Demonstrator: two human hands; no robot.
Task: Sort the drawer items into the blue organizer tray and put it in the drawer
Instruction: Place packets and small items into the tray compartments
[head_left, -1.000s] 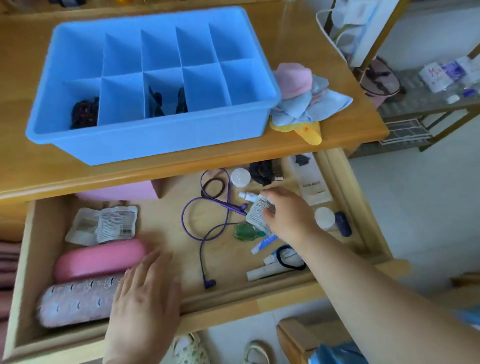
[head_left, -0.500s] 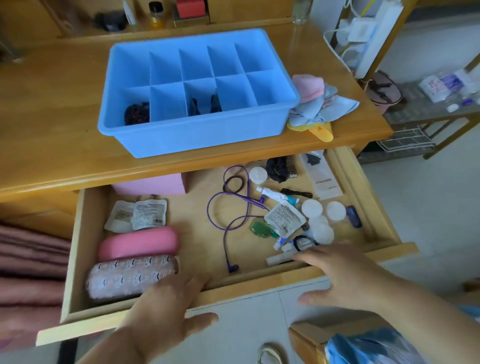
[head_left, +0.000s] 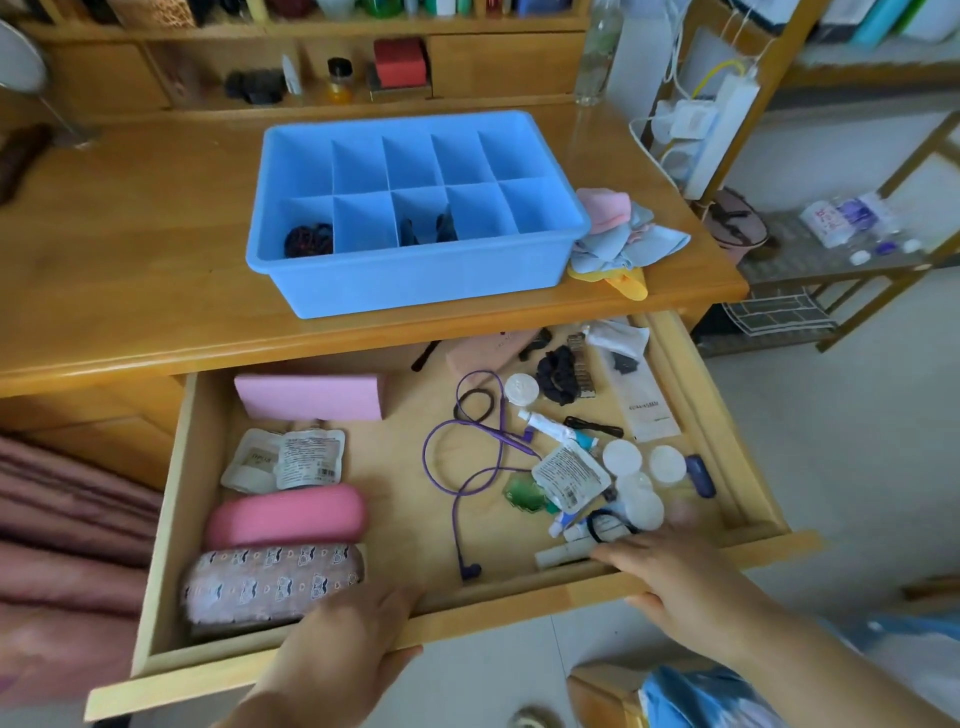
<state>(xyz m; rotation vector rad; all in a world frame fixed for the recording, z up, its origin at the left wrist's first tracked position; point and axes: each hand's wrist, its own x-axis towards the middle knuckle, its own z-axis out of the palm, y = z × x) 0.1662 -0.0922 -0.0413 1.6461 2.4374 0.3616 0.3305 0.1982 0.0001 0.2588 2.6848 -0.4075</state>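
The blue organizer tray (head_left: 415, 280) stands on the desk top, with dark hair ties in two front compartments. Below it the wooden drawer (head_left: 519, 605) is pulled far out. My left hand (head_left: 337, 644) grips its front edge, fingers over the rim and thumb below. My right hand (head_left: 670, 577) grips the front edge further right, fingers reaching inside. The drawer holds a pink case (head_left: 285, 514), a patterned case (head_left: 270, 579), a purple cable (head_left: 467, 467), a sachet (head_left: 569, 475), round white lids (head_left: 623, 457), a black scrunchie (head_left: 558, 374) and small tubes.
A pile of pastel cloths (head_left: 623, 234) lies beside the tray's right end. A pink box (head_left: 311, 397) and white pouches (head_left: 285, 460) sit in the drawer's left part. A shelf rack (head_left: 831, 249) with bottles stands to the right. Pink fabric (head_left: 67, 519) hangs at the left.
My right hand left the sachet and both hands moved to the drawer's front edge. The drawer has slid further out, showing more items at its back.
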